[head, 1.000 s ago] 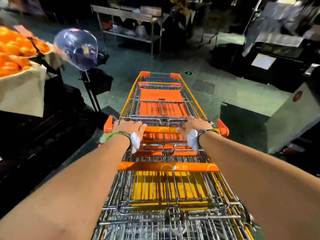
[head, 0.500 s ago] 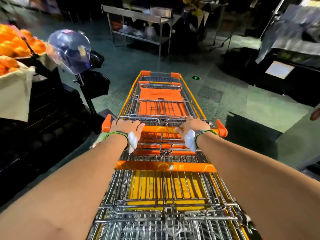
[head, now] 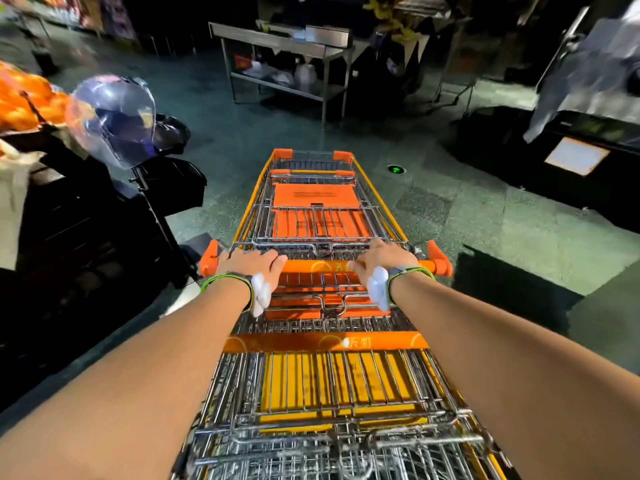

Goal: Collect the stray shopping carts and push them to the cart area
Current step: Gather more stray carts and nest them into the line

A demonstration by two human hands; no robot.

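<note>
Nested wire shopping carts with orange trim stretch away from me down the middle of the view. The front cart (head: 313, 202) has an orange seat flap and an orange handle bar (head: 322, 266). My left hand (head: 252, 263) grips that bar near its left end. My right hand (head: 382, 258) grips it right of centre. Both arms reach out straight over the nearer cart (head: 332, 386), whose own orange handle (head: 322, 342) lies below my wrists. Each wrist wears a green-edged band with a white tag.
A display of oranges (head: 24, 102) and a clear plastic dome (head: 114, 119) on a black stand sit at the left. A steel table (head: 284, 50) stands ahead. Dark counters (head: 571, 161) line the right. A black box (head: 512, 289) sits on the tiled floor beside the carts.
The carts have rolled forward and the view has swung right: the orange display slid left and the steel table shifted toward the centre. Both hands keep the same hold on the handle.
</note>
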